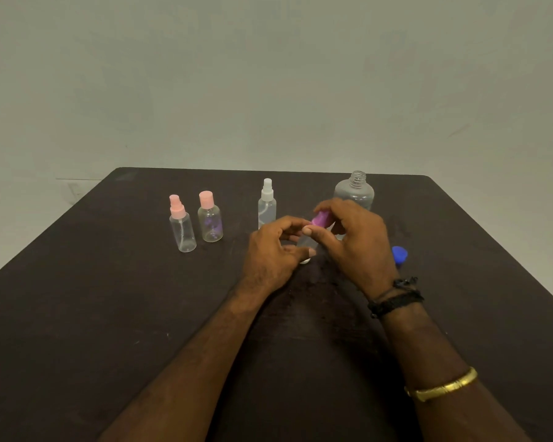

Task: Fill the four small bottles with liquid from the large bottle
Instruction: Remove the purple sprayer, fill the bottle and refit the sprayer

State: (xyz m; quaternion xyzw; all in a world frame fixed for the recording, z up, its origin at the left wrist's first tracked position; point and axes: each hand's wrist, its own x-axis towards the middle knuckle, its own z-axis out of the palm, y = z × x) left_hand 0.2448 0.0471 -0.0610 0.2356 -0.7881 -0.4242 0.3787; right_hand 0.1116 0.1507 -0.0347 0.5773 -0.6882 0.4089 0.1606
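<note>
wall [268,74] — plain pale grey-green, scuffed | table [77,314] — dark brown, matte | light dim, even

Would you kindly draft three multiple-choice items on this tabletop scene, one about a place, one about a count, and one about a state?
1. Where does the blue cap lie?
A. On the table to the right of the right hand
B. On the large bottle
C. Beside the pink-topped bottles

2. How many small bottles stand untouched on the table?
A. One
B. Three
C. Five

3. What is the state of the large bottle?
A. Capped
B. Lying on its side
C. Upright with its neck open

Answers:
1 A, the cap rests on the table just beyond the right hand.
2 B, two pink-topped bottles and a white-topped spray bottle stand free, while the fourth, the purple-capped bottle, is held in both hands.
3 C, its bare threaded neck shows at the top.
</note>
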